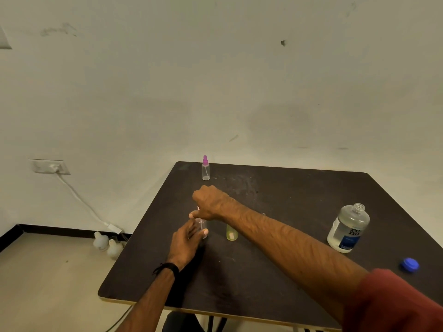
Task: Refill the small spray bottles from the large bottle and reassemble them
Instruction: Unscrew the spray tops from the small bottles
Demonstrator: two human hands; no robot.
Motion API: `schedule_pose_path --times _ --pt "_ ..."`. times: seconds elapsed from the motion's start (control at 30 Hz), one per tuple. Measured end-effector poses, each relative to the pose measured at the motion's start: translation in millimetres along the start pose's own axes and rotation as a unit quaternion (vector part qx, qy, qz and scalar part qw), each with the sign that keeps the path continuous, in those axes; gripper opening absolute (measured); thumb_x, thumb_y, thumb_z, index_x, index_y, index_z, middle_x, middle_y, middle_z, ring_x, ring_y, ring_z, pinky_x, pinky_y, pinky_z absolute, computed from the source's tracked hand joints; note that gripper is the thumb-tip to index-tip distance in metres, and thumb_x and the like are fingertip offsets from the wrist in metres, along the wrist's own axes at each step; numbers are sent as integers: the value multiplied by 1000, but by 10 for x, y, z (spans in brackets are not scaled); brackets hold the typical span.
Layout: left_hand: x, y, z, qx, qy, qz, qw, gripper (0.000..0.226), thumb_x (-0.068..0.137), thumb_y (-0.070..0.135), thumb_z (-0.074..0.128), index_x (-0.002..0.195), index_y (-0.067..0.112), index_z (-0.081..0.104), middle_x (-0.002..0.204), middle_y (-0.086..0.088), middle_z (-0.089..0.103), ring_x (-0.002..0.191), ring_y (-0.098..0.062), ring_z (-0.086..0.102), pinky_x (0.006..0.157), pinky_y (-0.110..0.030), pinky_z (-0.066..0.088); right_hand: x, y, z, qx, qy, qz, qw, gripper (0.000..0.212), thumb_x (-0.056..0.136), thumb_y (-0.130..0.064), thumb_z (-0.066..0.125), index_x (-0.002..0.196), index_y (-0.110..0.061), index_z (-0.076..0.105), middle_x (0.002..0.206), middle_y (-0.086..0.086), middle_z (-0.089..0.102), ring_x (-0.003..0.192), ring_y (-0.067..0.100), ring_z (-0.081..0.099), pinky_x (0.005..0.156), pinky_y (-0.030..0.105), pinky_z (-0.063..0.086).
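**Both hands on one small bottle**

The left hand (189,238) wraps the clear small bottle (202,227) upright on the dark table (275,271); the right hand (211,202) pinches its top. Right of that bottle: yellow bottle (232,233), then the uncapped large bottle (348,230) and blue cap (410,264). Behind: pink-topped bottle (205,168), scuffed wall (215,80).

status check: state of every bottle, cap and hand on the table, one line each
large bottle: upright, uncapped, partly full of clear liquid
blue cap: off, lying on the table near the right edge
pink-topped spray bottle: upright, sprayer on, fill level unclear
yellow-green bottle: upright, top hidden behind the right forearm
clear small bottle: upright, gripped by left hand
right hand: closed over that bottle's top
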State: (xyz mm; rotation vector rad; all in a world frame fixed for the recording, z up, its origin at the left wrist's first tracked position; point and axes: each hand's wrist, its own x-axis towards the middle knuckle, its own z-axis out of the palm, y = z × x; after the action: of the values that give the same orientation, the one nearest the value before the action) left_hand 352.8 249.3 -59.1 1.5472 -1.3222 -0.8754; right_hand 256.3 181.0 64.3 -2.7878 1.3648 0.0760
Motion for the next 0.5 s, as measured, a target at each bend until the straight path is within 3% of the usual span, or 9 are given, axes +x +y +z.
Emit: schedule_pose_path --times 0.1,0.17,0.3,0.37,0.5 --pt "27 -28 -4 1 -3 -9 1000 51 94 22 68 141 13 52 139 -4 59 131 -19 55 102 -23 40 35 -9 13 28 -29 -1 999 29 89 -23 67 110 -4 62 108 14 63 96 29 64 82 36 55" --pt "27 -27 -4 -2 -2 -7 1000 43 94 21 68 135 16 56 132 0 62 124 -13 58 97 -16 41 66 -18 -10 40 -44 -10 998 31 84 -16 70 113 -8 61 111 13 62 99 29 63 86 39 56" --pt "27 -48 5 -13 3 -6 1000 41 93 18 69 132 18 58 126 3 64 113 -6 59 96 -16 45 57 -28 -30 -5 -39 -2 999 57 80 -38 76 123 -8 52 116 13 58 102 29 61 87 40 55" --pt "28 -68 -5 -11 2 -8 1000 51 92 20 70 140 13 53 133 -1 63 118 -7 58 97 -14 44 32 -26 -3 -14 -9 5 1000 53 85 -45 69 117 -4 57 111 15 61 99 30 63 84 39 54" --pt "29 -68 -13 -14 -3 -13 1000 59 92 21 70 146 14 46 143 -3 56 132 -19 54 111 -33 41 2 -46 68 26 7 18 999 35 90 -30 67 111 -2 60 108 16 63 97 31 64 82 38 54"
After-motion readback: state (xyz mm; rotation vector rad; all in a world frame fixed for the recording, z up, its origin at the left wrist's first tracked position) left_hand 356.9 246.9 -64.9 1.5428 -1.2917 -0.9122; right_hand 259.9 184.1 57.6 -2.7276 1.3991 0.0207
